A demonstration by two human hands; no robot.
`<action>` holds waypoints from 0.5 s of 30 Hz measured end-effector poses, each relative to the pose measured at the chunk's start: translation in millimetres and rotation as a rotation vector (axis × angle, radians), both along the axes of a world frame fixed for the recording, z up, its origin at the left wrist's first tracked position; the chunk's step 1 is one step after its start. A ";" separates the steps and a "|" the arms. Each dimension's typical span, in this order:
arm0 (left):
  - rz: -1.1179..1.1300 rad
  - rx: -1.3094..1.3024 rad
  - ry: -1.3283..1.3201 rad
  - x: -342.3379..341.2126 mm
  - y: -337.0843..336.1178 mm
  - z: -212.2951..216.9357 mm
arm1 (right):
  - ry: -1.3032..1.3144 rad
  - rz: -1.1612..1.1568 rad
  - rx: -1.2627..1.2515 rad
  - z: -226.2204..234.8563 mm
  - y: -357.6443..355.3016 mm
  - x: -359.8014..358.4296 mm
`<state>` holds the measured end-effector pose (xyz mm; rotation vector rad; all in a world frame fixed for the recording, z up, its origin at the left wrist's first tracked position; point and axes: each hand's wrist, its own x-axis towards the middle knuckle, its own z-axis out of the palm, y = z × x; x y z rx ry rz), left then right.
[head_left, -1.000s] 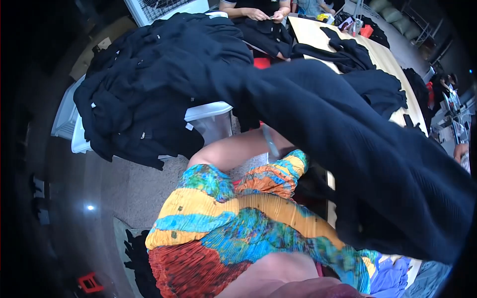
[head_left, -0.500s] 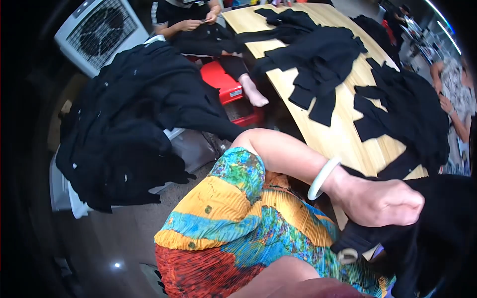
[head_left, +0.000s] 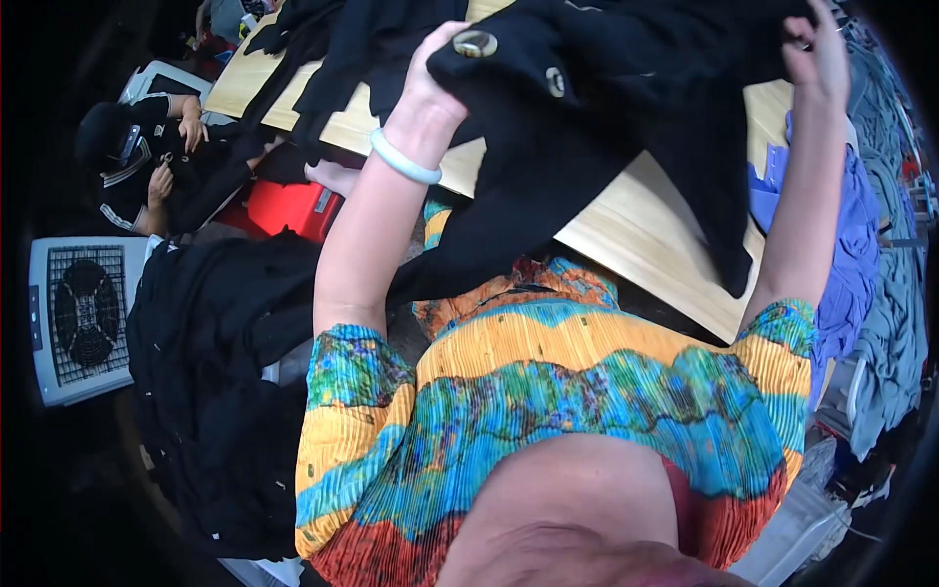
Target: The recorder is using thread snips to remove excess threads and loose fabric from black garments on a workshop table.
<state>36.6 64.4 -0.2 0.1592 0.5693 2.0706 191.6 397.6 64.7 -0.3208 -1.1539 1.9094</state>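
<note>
A black knit garment with large brownish buttons is held up in front of me, above the wooden table. My left hand grips its left part, close to one big button; the fingers are partly hidden behind the cloth. On the far right, my right hand is raised with curled fingers at the garment's other end. One panel of the garment hangs between my arms, and its lower right corner dangles over the table.
Other black garments lie across the light wooden table. A large black heap is at my left, beside an air cooler. A co-worker sits near a red stool. Purple and grey clothes hang at right.
My left hand has risen from the lower right to the upper middle, bringing the black garment up. My right hand has come into view. The whole view has turned right.
</note>
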 end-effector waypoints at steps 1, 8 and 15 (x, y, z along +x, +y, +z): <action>0.091 -0.152 -0.032 -9.0 0.8 -10.9 | -0.022 -0.008 -0.006 -5.9 0.4 -7.4; 0.198 -0.410 -0.166 -50.5 0.4 -70.7 | -0.688 -0.151 0.515 -97.5 -38.4 -15.5; 0.124 -0.317 -0.180 -47.4 -1.2 -72.5 | -0.416 0.219 0.743 -132.3 -180.0 -7.9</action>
